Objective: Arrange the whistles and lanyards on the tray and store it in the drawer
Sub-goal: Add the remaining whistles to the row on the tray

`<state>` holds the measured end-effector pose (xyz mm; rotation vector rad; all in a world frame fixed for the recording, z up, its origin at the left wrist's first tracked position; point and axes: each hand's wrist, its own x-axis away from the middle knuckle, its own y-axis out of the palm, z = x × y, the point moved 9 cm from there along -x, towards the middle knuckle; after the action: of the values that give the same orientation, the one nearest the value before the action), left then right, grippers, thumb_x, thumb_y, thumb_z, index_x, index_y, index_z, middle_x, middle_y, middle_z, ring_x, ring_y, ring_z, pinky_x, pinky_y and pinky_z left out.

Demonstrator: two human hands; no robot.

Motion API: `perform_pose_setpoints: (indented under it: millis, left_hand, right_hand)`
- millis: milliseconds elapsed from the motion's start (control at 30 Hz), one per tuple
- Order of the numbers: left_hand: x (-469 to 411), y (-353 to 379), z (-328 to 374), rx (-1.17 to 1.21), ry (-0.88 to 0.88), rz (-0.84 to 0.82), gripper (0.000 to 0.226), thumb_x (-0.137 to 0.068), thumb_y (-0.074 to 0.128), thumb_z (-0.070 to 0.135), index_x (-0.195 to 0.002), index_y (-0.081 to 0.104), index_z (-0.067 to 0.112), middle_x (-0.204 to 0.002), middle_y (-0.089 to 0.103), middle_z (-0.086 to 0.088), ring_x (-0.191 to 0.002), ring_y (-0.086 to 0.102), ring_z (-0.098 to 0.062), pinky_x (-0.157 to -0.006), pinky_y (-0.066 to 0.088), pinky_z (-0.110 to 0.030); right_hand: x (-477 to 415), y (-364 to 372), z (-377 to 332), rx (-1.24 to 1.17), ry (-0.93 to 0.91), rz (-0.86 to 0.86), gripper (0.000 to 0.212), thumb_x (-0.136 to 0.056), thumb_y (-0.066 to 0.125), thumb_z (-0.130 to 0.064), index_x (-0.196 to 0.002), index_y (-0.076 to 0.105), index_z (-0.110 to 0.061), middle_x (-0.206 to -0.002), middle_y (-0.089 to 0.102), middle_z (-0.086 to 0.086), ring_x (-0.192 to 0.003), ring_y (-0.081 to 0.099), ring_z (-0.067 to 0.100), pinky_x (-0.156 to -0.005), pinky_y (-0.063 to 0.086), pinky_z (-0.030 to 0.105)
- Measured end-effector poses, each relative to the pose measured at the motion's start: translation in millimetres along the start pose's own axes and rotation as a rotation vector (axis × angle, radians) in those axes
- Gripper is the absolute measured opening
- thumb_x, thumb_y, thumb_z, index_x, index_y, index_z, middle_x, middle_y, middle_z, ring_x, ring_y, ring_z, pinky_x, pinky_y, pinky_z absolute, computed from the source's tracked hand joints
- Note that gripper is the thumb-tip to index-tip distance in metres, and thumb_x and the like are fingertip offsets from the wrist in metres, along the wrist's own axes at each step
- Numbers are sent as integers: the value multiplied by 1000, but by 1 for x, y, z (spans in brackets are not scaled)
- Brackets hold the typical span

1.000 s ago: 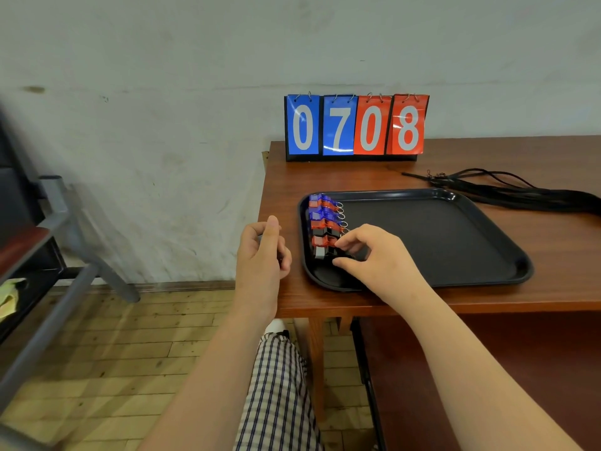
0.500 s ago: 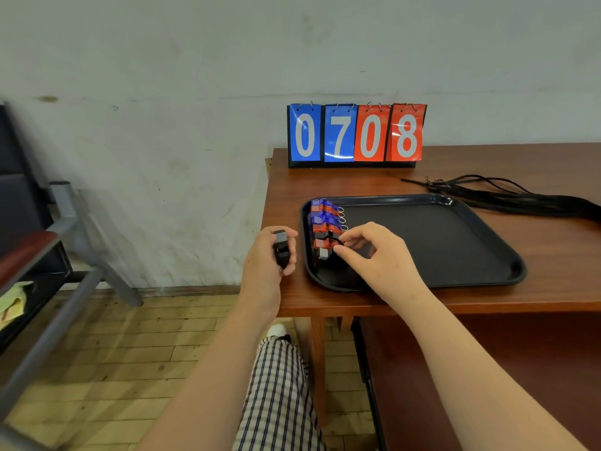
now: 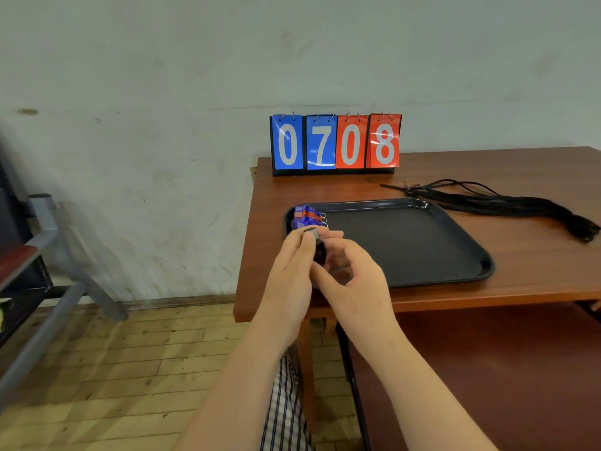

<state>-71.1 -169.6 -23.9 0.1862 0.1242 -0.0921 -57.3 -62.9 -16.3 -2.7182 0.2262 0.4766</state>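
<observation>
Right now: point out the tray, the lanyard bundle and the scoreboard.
tray (image 3: 422, 242), head view, bare floor of the tray.
lanyard bundle (image 3: 507, 205), head view, middle of the black cords.
scoreboard (image 3: 349, 143), head view, red zero card.

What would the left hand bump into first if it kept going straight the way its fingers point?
Probably the row of blue and red whistles at the tray's left end. The left hand, holding a black whistle, points up and away toward them. Depth is hard to judge, so it might pass above.
</observation>
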Motion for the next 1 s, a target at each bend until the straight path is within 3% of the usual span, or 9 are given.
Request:
perform_pose_setpoints:
  millis: [100, 233, 333, 433, 600, 667, 733, 1000]
  left_hand:
    - [2, 8, 8, -91, 62, -36, 26, -106, 42, 25, -119, 65, 25, -119, 69, 16, -117, 58, 2, -104, 48, -32]
    - [-1, 3, 10, -159, 117, -22, 21, -103, 50, 22, -116, 66, 22, -119, 69, 15, -115, 59, 6, -94, 49, -21]
    - [-6, -3, 10, -224, 124, -13, 21, -100, 55, 28, -117, 68, 27, -114, 70, 14, -108, 60, 7, -82, 49, -10]
    - [-18, -10, 12, -307, 147, 15, 27, -102, 50, 33, -120, 68, 25, -111, 70, 15, -105, 60, 7, -81, 47, -6]
    - [-43, -52, -14, -609, 109, 209, 26, -100, 54, 24, -125, 62, 24, -114, 63, 12, -100, 58, 5, -91, 52, -19]
    - [-42, -61, -21, -713, 113, 279, 28, -98, 57, 18, -124, 58, 24, -113, 57, 9, -97, 56, 4, -86, 51, -17]
    - [-41, -60, -24, -743, 135, 292, 29, -96, 58, 14, -123, 56, 25, -112, 54, 9, -98, 55, 2, -77, 46, -9]
    - [-45, -67, -28, -690, 119, 302, 27, -94, 60, 9, -119, 58, 22, -112, 61, 7, -96, 58, 1, -76, 45, -9]
  right_hand:
    - [-3, -13, 4, 1, 8, 46, 24, -89, 69, -28, -113, 65, -29, -100, 66, -15, -94, 62, -1, -80, 53, 17]
    - [-5, -16, 15, -216, 104, -20, 23, -86, 72, -25, -109, 72, -25, -97, 74, -7, -93, 69, 8, -82, 58, 28]
    - [-8, -16, 23, -303, 175, -68, 23, -86, 72, -25, -109, 72, -24, -96, 75, -7, -90, 70, 6, -78, 57, 24]
    - [-14, -19, 31, -316, 226, -102, 22, -88, 70, -27, -109, 71, -27, -91, 76, -6, -79, 68, 2, -72, 54, 20]
    - [-38, -30, 42, 18, 154, -112, 23, -81, 78, -30, -103, 74, -29, -89, 72, -7, -85, 67, 6, -77, 53, 20]
    - [-43, -24, 45, 156, 112, -188, 25, -81, 78, -31, -105, 73, -29, -92, 69, -10, -87, 65, 5, -80, 52, 21]
    - [-43, -18, 48, 240, 90, -246, 28, -81, 77, -31, -108, 72, -29, -94, 67, -12, -88, 63, 3, -81, 52, 21]
    - [-40, -3, 52, 359, 40, -249, 27, -74, 81, -43, -98, 71, -34, -87, 66, -15, -83, 62, 0, -75, 54, 24]
